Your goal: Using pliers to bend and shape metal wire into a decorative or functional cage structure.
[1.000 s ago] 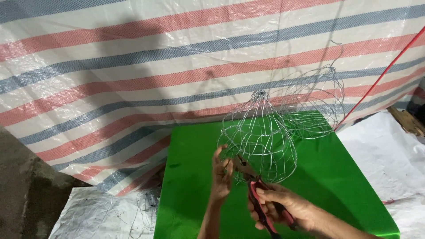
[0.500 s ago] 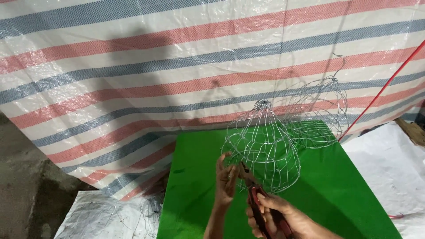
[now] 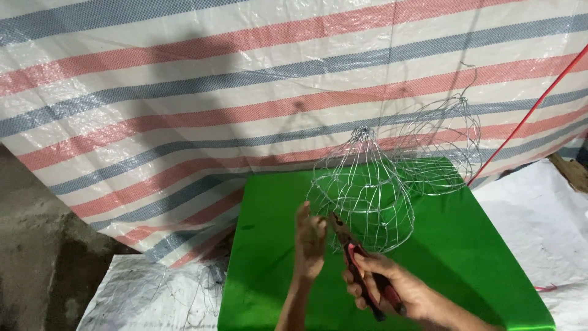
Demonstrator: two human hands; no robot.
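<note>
A bell-shaped wire cage (image 3: 362, 191) stands on a green board (image 3: 453, 245). My left hand (image 3: 310, 242) is raised at the cage's lower left rim, fingers pinched on the wire there. My right hand (image 3: 401, 293) grips red-and-black pliers (image 3: 361, 270), whose jaws point up and left to the same spot on the rim. A second wire cage (image 3: 442, 147) stands behind, at the board's far right corner.
A striped red, blue and white tarp (image 3: 184, 110) hangs behind the board. White sacking (image 3: 539, 227) lies to the right, more (image 3: 147, 294) at lower left with loose wire on it. A red cord (image 3: 527, 113) slants at right. Bare ground (image 3: 30, 245) is at left.
The view has shifted, so the board and cages sit slightly higher and to the right. Both hands stay at the cage's lower left rim with the pliers.
</note>
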